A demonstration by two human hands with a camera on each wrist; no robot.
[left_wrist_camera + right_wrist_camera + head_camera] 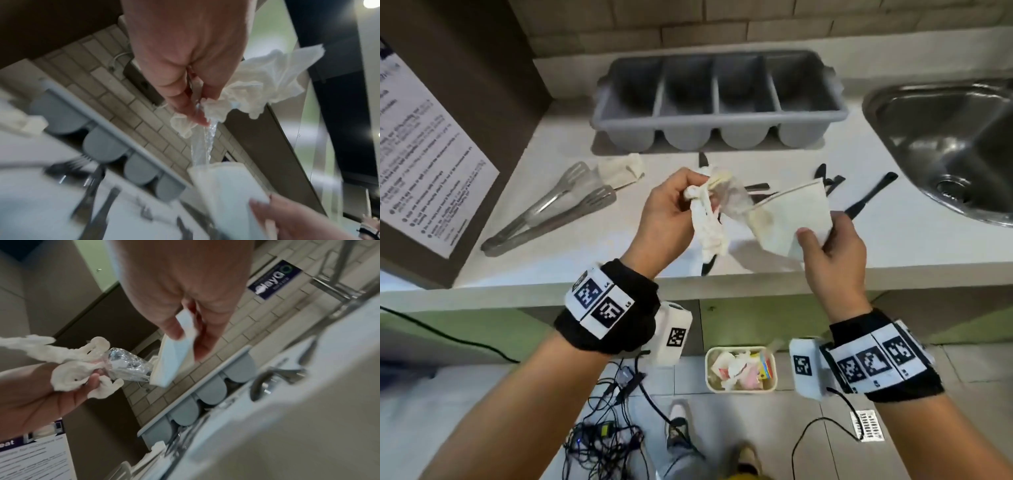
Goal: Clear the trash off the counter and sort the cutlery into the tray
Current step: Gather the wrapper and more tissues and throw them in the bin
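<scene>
My left hand (685, 202) grips a crumpled white napkin (709, 226) together with a clear plastic wrapper (732, 202) above the counter's front. In the left wrist view the napkin (267, 84) bunches out beside the fingers and the wrapper (202, 146) hangs down. My right hand (822, 240) pinches a flattened white paper cup (787, 219), whose mouth faces the wrapper. In the right wrist view the cup (174, 360) meets the wrapper (127, 366). Black cutlery (866, 198) lies on the counter behind the hands. The grey four-compartment tray (719, 102) stands at the back.
Metal tongs (551, 209) and another crumpled napkin (619, 169) lie at the left. A steel sink (955, 144) is at the right. A cream bin (741, 368) with trash sits on the floor below the counter edge. Cables lie on the floor.
</scene>
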